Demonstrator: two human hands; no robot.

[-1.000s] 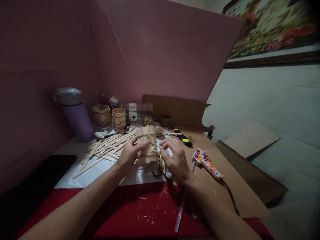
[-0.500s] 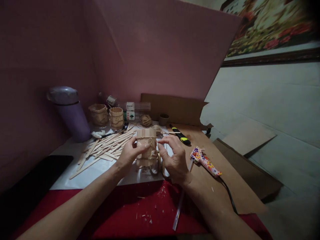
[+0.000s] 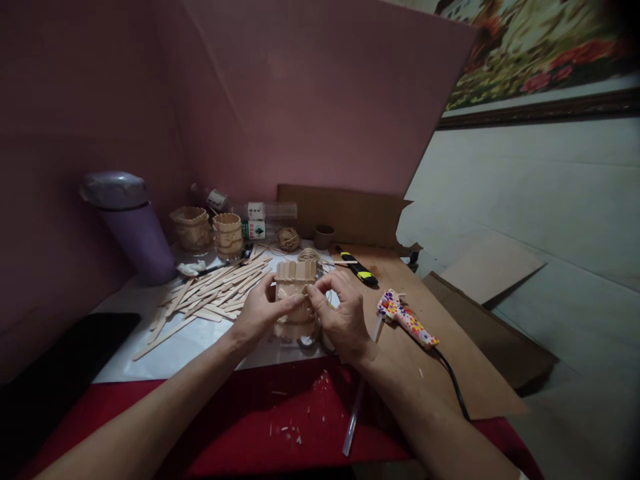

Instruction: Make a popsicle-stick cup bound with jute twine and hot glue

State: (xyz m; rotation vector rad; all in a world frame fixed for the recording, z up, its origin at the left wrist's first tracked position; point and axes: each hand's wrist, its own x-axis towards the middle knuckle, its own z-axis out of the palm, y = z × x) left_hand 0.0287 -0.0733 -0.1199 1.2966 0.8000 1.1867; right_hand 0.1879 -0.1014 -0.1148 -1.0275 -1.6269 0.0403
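A small cup built of upright wooden craft sticks (image 3: 296,272) stands on white paper (image 3: 185,343) in front of me. My left hand (image 3: 260,313) wraps its left side, thumb and forefinger pinched at its front. On the cup's right side my right hand (image 3: 340,313) has its fingers curled and pinched against the front. A thin bit of twine seems to lie between the fingertips, too small to be sure. Scissor handles (image 3: 314,339) show under my right hand.
Loose craft sticks (image 3: 210,293) lie to the left. Two finished stick cups (image 3: 210,230), twine balls (image 3: 289,238), bottles and a purple flask (image 3: 133,227) stand behind. A yellow-black cutter (image 3: 357,266), a spotted glue gun (image 3: 405,319), a glue stick (image 3: 353,420) and cardboard (image 3: 440,347) lie right.
My right hand moved in from beside the cup to its front, meeting my left fingertips. The cup turned slightly and sits more upright. The view drifted a little.
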